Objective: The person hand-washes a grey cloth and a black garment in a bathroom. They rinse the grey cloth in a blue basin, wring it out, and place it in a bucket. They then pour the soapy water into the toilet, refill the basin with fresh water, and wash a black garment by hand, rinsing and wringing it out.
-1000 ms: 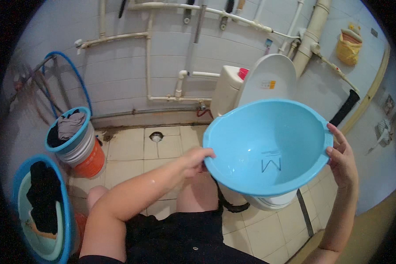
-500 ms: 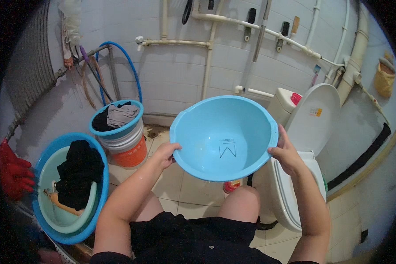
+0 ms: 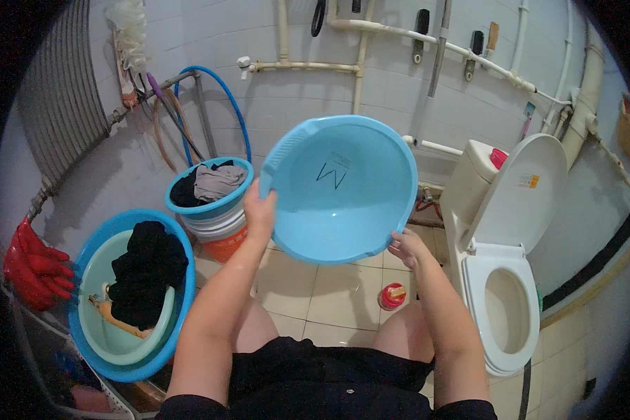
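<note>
A light blue plastic basin (image 3: 339, 203) hangs in the air in front of me, tilted so its hollow inside faces me. My left hand (image 3: 260, 212) grips its left rim. On the lower right rim, my right hand (image 3: 407, 248) holds on with the thumb and fingers. The inside of the basin looks bare apart from a dark printed mark. Beneath it on the tiles stands a small red-lidded container (image 3: 392, 297), near my right knee.
At left, a blue tub (image 3: 182, 308) holds a pale green basin (image 3: 98, 336) with black cloth. Behind it, another blue basin (image 3: 248, 183) of clothes rests on a white-and-orange bucket (image 3: 224, 245). Red rubber gloves (image 3: 35, 269) hang far left. A toilet (image 3: 472, 294), lid raised, stands at right.
The basin has tipped and turned, its left side rising and its right side dropping. My right hand has moved lower and leftward with the rim. The view has shifted slightly left.
</note>
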A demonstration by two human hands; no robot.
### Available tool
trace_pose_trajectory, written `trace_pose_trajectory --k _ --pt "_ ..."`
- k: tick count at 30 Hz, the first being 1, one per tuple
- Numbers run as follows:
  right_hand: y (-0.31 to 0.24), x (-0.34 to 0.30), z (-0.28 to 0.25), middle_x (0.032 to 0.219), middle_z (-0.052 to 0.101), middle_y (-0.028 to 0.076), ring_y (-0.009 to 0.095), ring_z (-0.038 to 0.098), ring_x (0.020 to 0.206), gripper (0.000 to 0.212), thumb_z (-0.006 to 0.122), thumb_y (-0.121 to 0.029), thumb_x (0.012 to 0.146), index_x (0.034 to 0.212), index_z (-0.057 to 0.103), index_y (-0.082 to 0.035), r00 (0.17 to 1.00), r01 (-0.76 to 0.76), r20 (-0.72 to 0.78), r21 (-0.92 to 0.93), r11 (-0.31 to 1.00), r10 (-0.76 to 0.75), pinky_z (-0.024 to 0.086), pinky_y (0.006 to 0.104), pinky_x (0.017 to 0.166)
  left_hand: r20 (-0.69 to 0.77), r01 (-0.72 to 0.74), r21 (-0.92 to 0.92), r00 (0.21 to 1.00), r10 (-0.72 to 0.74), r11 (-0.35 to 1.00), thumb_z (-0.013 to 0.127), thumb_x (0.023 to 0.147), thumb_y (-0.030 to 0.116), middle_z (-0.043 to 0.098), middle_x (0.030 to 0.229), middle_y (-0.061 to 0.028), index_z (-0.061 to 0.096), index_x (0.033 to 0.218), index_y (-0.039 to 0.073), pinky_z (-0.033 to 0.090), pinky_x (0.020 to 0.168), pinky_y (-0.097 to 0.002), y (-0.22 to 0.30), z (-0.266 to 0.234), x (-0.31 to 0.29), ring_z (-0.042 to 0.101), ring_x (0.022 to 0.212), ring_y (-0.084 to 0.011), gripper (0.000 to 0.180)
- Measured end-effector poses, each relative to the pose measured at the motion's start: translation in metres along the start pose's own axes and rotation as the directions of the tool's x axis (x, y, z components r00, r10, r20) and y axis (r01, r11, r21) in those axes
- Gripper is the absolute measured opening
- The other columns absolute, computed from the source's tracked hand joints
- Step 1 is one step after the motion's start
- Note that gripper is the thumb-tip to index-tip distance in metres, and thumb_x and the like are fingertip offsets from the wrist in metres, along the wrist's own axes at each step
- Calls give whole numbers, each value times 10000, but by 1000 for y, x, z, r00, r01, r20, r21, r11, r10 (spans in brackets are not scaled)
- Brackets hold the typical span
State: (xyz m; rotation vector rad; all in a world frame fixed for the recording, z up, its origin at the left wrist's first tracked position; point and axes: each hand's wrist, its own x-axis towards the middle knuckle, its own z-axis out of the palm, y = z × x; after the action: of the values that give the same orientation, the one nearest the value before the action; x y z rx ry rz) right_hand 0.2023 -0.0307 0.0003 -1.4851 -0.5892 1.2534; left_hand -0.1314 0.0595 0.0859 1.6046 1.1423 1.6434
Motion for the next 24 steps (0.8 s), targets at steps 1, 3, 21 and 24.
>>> trace_pose_trajectory --k 1,3,21,24 --pt "4 10 7 1176 491 71 203 475 1053 387 530 -128 875 1239 414 -66 1000 -29 0 54 998 29 400 377 922 -19 -41 28 999 42 999 527 727 -17 604 895 -113 565 1057 32 463 791 -336 3 2 0 590 821 -218 336" --pt "14 26 15 1193 482 66 207 468 1063 452 543 -129 862 1279 381 -67 996 10 -85 34 999 -7 394 375 923 -30 -310 119 948 316 943 545 696 -54 605 873 -109 584 1048 61 461 809 -353 2 7 -2 585 794 -253 373" --pt "57 70 -119 964 610 91 180 547 876 366 623 -130 765 1105 565 -6 995 -62 -97 -568 821 8 443 301 740 -149 289 323 956 -254 901 469 720 -45 596 1042 -177 575 1083 48 438 831 -377 -196 49 -20 575 945 -320 389" --pt "95 78 -145 1066 587 114 209 554 954 473 619 -97 748 1193 482 -15 992 -110 -32 -671 734 120 460 304 763 -219 498 117 857 -467 859 455 734 -48 602 1050 -150 568 1082 29 453 815 -374 -260 70 -42 584 937 -286 374"
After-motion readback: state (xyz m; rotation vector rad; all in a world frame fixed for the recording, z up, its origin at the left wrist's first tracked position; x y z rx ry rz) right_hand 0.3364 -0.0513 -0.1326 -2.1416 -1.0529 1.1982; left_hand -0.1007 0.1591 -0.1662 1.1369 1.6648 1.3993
